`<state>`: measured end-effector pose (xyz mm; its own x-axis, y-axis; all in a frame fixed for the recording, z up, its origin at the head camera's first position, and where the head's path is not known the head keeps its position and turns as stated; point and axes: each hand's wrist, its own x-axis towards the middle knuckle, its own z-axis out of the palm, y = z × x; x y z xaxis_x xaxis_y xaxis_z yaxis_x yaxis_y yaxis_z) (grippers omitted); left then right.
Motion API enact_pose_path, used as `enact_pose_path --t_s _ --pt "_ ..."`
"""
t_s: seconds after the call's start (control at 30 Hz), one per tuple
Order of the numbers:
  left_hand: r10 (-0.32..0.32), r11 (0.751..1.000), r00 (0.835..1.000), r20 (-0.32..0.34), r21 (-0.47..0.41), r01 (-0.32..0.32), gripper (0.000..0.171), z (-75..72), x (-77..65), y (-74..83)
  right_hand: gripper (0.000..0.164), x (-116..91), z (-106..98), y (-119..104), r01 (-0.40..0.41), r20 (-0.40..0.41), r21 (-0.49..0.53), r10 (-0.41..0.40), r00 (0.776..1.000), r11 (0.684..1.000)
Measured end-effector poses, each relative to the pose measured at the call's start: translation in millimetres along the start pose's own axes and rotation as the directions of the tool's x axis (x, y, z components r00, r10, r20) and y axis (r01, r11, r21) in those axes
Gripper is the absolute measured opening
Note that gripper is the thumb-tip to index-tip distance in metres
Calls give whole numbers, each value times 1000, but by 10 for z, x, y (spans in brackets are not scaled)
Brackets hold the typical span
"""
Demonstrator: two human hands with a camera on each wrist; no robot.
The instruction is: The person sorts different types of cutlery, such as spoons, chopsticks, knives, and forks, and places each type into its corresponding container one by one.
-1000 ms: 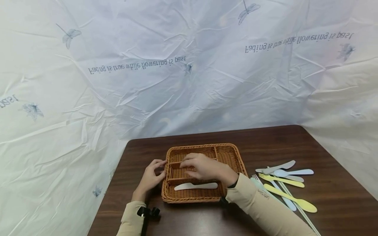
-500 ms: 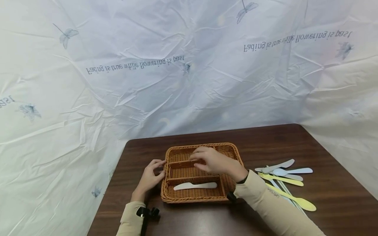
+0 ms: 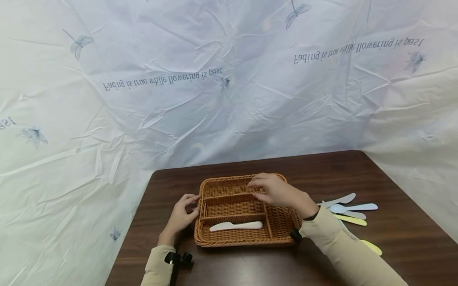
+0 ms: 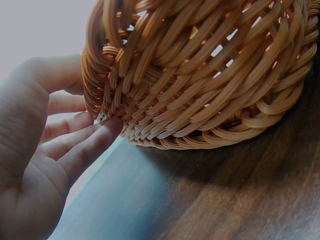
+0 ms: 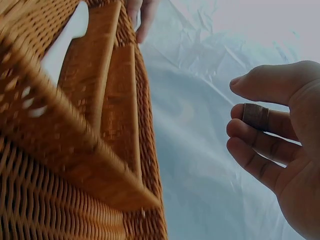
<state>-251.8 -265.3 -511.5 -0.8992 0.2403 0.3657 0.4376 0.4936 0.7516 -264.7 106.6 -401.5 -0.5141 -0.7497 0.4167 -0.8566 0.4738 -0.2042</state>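
A brown wicker basket (image 3: pixel 247 241) with dividers stands on the table. One white plastic knife (image 3: pixel 236 226) lies in its front compartment. My left hand (image 3: pixel 182 214) is at the basket's left end; in the left wrist view its fingertips (image 4: pixel 107 127) touch the woven outside wall. Above the basket's back right part hovers my right hand (image 3: pixel 277 194), fingers loosely bent. Nothing is between the thumb (image 5: pixel 265 82) and fingers in the right wrist view, where a brown band (image 5: pixel 255 116) circles one finger.
On the table's right side lies a loose pile of plastic cutlery: a pale blue spoon (image 3: pixel 352 208), a grey knife (image 3: pixel 340 200), yellow pieces (image 3: pixel 350 219) and more, partly behind my right sleeve (image 3: pixel 340 238). White printed sheeting (image 3: pixel 229 119) hangs behind the dark wooden table (image 3: pixel 171 180).
My right hand has moved rightward and slightly back over the basket, uncovering the middle compartment. Its sleeve now covers more of the cutlery pile. The left hand and the knife have stayed put.
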Motion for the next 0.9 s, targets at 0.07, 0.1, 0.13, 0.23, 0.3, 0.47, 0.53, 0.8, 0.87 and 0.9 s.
enact_pose_path --t_s 0.07,0.1,0.13,0.23,0.3,0.47,0.53,0.8,0.87,0.9 --pt "-2 1000 1000 2 -2 2 40 1 -2 -2 28 -55 -23 44 -16 -13 -11 16 1000 1000" --pt "-2 1000 1000 2 -3 2 40 1 -2 -2 29 -82 -35 65 -25 -19 -11 25 1000 1000" --pt "-3 1000 1000 2 -3 3 40 1 -2 -3 29 -108 -44 86 -34 -24 -14 34 999 999" --pt "-2 1000 1000 0 -2 2 40 0 0 -1 29 -179 -72 132 -71 -23 -8 71 997 997" --pt "0 1000 1000 -1 0 0 40 -1 1 -1 29 -223 -86 159 -93 -21 -2 93 995 996" --pt "3 1000 1000 1 -3 -3 40 4 -1 -5 29 -315 -123 201 -127 -40 16 128 991 992" --pt "0 1000 1000 2 -5 0 40 7 -4 -6 28 -344 -138 217 -136 -49 21 137 989 991" --pt "-7 1000 1000 9 -10 8 40 -1 -7 -7 28 -450 -204 262 -179 -63 10 179 982 984" --pt "-8 1000 1000 8 -10 8 40 -6 -7 -6 28 -479 -205 283 -178 -76 5 178 981 984" --pt "-8 1000 1000 7 -7 8 40 -9 -7 -5 28 -492 -207 295 -179 -80 8 179 981 984"
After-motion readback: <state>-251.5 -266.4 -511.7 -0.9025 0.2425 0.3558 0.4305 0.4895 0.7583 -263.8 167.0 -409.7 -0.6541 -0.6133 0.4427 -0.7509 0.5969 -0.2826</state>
